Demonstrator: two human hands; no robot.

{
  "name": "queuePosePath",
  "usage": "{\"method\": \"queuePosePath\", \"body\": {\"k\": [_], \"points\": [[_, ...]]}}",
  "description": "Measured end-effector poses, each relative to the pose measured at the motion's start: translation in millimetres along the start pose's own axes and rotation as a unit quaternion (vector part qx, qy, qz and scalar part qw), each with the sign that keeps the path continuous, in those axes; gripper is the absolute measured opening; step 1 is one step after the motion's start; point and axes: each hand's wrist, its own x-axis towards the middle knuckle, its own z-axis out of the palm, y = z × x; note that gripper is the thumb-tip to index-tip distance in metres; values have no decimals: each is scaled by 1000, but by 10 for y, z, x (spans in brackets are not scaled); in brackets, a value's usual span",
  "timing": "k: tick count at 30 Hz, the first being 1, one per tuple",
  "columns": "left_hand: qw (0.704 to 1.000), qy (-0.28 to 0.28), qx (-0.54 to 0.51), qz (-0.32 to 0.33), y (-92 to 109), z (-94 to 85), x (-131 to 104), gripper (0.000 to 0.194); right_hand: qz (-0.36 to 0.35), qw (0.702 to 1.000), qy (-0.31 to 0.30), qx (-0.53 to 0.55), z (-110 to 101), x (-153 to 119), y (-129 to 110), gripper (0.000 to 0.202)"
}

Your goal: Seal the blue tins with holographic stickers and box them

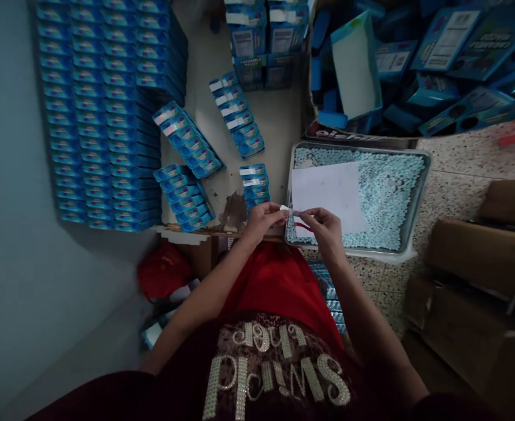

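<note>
Both my hands meet over the near left corner of a metal tray (418,202). My left hand (261,222) pinches a small white piece (284,208) with a pale green edge. The fingertips of my right hand (326,229) are closed at the right end of that piece, on a small greyish bit that I cannot make out. A thin red object (302,226) shows under the right fingers; its kind is unclear. Many pale blue tablet-like pieces (384,210) fill the tray, and a white paper sheet (328,187) lies on them. A short row of blue packs (254,178) lies just beyond my left hand.
Tall stacks of blue packs (103,117) stand along the left wall. More pack rows (189,140) lie on the table (279,117). At the back right, a carton holds blue boxes (450,41). Brown cardboard boxes (481,257) are stacked on the right.
</note>
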Motion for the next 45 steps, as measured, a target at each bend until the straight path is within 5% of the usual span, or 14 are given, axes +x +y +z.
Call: {"method": "queuePosePath", "body": {"k": [6, 10, 15, 19, 31, 45], "points": [[997, 63, 30, 25, -131, -316, -271, 39, 25, 998, 16, -48, 315, -117, 151, 43], [981, 161, 65, 89, -235, -542, -395, 31, 35, 997, 14, -60, 630, -150, 161, 45], [942, 258, 85, 198, -340, -726, -208, 22, -19, 991, 47, -126, 947, 45, 269, 45], [933, 293, 59, 200, -354, -784, 3, 17, -80, 978, 68, -179, 1086, 259, 302, 42], [934, 300, 18, 196, -192, -814, 302, 17, -120, 966, 89, -213, 1289, 548, 100, 30], [948, 278, -11, 154, -323, -865, 505, 27, -84, 962, 84, -246, 1293, 605, 118, 34]]}}
